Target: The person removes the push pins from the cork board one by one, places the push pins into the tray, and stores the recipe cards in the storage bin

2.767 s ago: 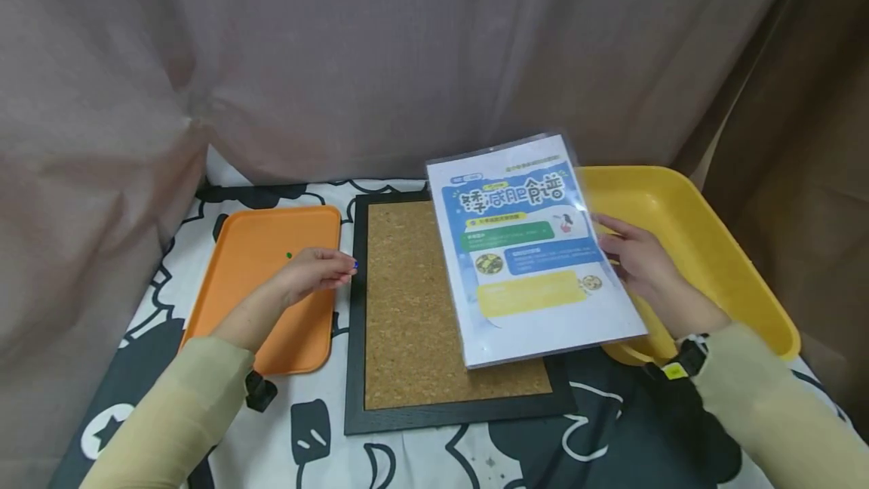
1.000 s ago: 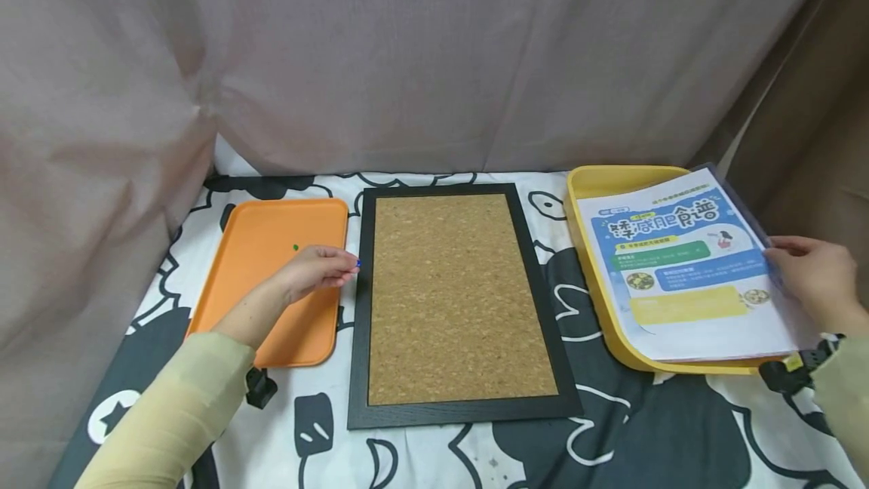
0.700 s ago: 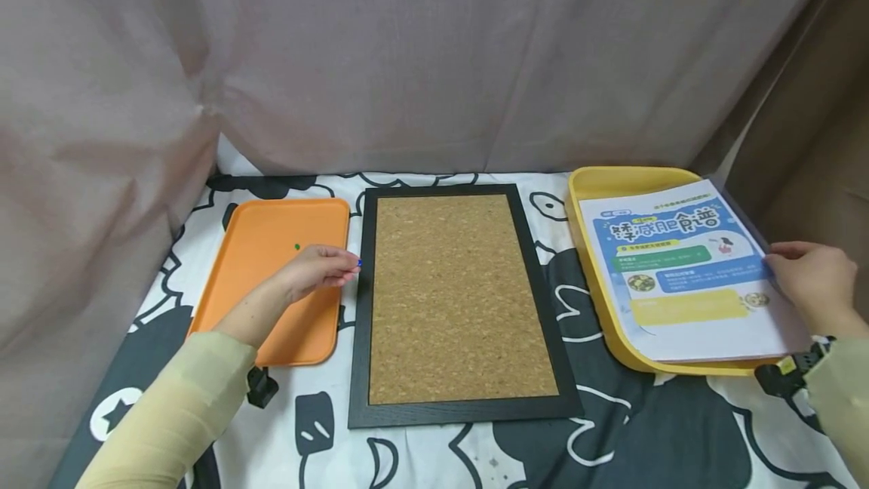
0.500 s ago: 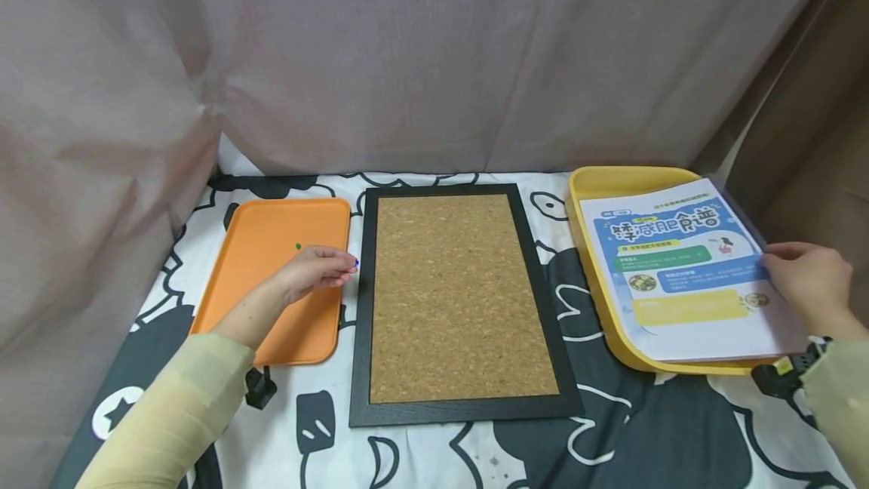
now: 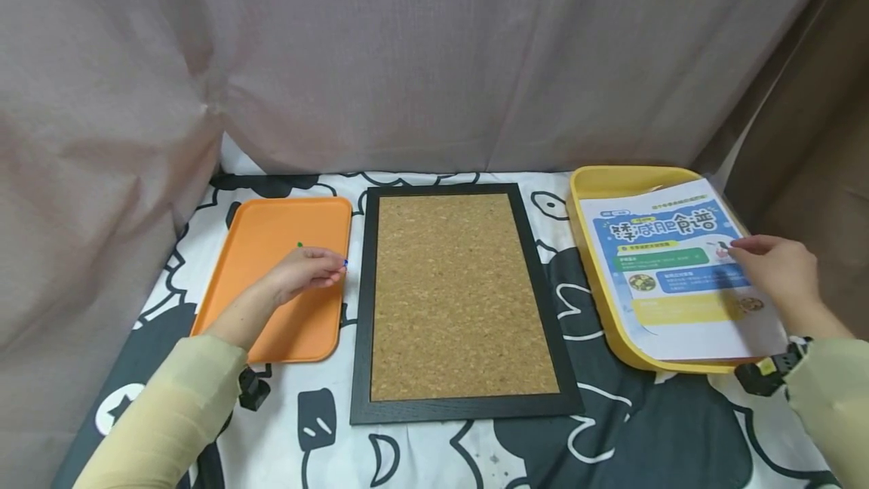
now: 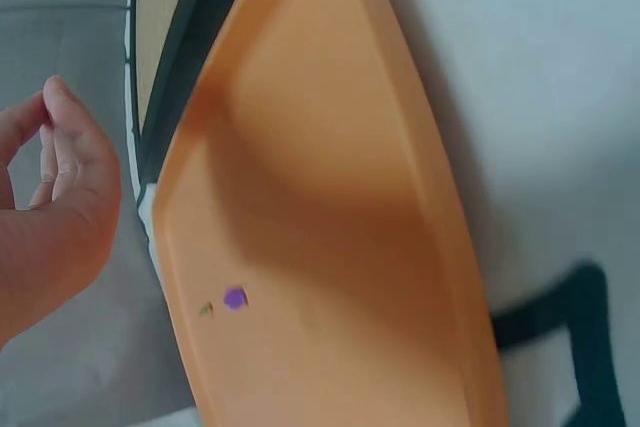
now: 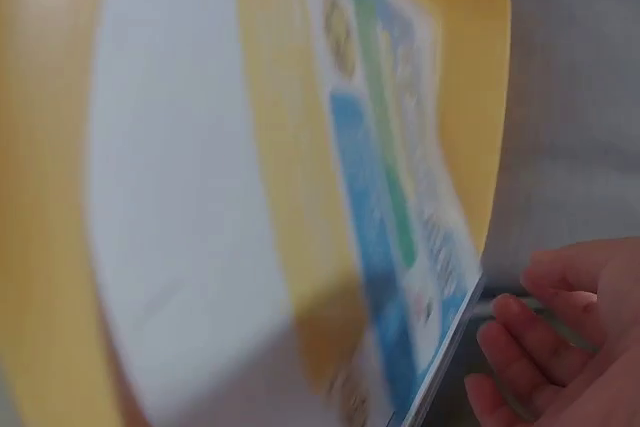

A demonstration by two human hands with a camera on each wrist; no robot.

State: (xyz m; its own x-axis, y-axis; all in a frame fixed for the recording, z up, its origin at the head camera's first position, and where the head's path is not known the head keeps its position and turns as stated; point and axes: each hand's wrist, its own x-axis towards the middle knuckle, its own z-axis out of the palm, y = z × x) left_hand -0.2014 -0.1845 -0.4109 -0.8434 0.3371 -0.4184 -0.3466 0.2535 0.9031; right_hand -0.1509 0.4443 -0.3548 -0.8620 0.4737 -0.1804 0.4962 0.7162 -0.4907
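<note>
Above the right side of an orange tray [image 5: 244,247], my left hand [image 5: 308,272] pinches a tiny blue push pin [image 5: 345,263] between thumb and fingertips. In the left wrist view the pin is hidden by the fingers. A small purple pin [image 6: 235,297] and a greenish one [image 6: 206,309] lie on the tray. My right hand [image 5: 781,274] hovers over the right edge of a laminated poster [image 5: 692,308], its fingers loosely bent and apart from the sheet in the right wrist view. The poster lies in a yellow tray [image 5: 600,319], printed side up.
Between the two trays lies a cork board [image 5: 462,300] with a black frame. A black-and-white patterned cloth [image 5: 407,459] covers the table. Grey curtains [image 5: 421,59] hang behind and at the sides.
My right hand carried the poster from over the cork board into the yellow tray, let go, and has moved slightly left. My left hand shifted slightly left, still pinching the pin.
</note>
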